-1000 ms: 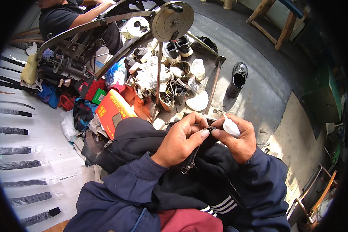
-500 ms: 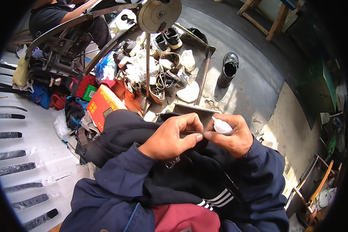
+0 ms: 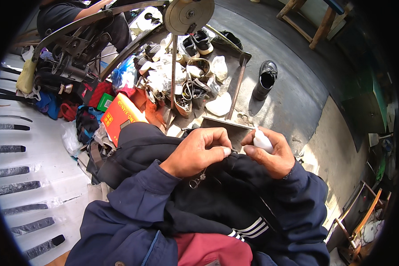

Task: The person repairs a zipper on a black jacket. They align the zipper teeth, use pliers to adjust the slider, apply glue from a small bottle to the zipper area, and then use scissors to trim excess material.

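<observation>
Across my lap lies a black jacket (image 3: 199,199) with three white stripes. My left hand (image 3: 197,150) is closed in a pinch on the end of the jacket's zipper (image 3: 221,148), thumb against forefinger. Below that hand dangles a small metal zipper pull (image 3: 197,181). My right hand (image 3: 277,156) holds a small white squeeze bottle (image 3: 262,141) against its palm, nozzle pointing up. Its thumb and forefinger are parted, just right of the zipper end and not touching it.
A hand-cranked sewing machine (image 3: 71,64) with a large wheel (image 3: 188,17) stands at the far left. Beyond my lap are an orange-red box (image 3: 119,117), piled shoes and bags, a metal stand (image 3: 238,84) and a black shoe (image 3: 266,80). A person (image 3: 60,20) sits behind the machine.
My right thumb and forefinger have let go of the zipper end and moved slightly right. The bottle has tipped more upright. My left hand keeps its pinch.
</observation>
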### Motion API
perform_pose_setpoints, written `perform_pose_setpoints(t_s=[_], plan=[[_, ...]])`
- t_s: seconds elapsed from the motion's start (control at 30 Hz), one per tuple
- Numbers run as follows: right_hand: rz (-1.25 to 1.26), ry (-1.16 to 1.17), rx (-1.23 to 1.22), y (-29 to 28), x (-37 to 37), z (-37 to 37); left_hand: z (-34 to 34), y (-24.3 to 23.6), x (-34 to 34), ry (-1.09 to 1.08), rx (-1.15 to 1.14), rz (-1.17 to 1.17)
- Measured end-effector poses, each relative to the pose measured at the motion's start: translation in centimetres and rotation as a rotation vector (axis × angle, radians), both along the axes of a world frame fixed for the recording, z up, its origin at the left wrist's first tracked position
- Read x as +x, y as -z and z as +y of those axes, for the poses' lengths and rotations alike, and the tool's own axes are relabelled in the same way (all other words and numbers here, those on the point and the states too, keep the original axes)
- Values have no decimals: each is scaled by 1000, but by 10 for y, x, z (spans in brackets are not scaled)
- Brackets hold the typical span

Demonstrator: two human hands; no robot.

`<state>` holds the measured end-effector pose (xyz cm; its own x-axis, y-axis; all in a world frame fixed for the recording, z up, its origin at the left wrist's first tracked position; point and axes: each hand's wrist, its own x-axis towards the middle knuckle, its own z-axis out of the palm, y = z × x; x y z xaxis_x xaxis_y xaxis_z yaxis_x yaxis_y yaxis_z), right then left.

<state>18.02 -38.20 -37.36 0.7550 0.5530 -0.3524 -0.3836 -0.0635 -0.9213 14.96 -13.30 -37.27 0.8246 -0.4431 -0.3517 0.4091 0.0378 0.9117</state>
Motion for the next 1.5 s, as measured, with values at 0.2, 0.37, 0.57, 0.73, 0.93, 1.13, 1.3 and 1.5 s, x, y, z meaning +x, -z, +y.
perform_pose_setpoints(t_s=[0.2, 0.37, 0.57, 0.73, 0.93, 1.13, 1.3, 1.5], plan=[[-141, -21, 28, -1, 2, -13, 5, 1, 0, -60, 46, -56], [-167, -136, -35, -2, 8, -21, 1, -4, 0, -84, 102, -148], [-78, -43, -13, -10, 4, -30, -2, -8, 1, -96, 170, -249], [-119, 28, -26, -14, 2, -33, -3, -10, 0, -103, 231, -342], [-223, 20, -98, -16, 4, -35, -5, -12, -1, -99, 259, -367], [-281, 12, -83, -14, 3, -34, -6, -11, -2, -106, 257, -379], [-303, 14, -70, -11, 3, -34, -7, -11, -2, -102, 263, -382], [-300, 11, -75, -11, 2, -33, -8, -12, -3, -105, 265, -384]])
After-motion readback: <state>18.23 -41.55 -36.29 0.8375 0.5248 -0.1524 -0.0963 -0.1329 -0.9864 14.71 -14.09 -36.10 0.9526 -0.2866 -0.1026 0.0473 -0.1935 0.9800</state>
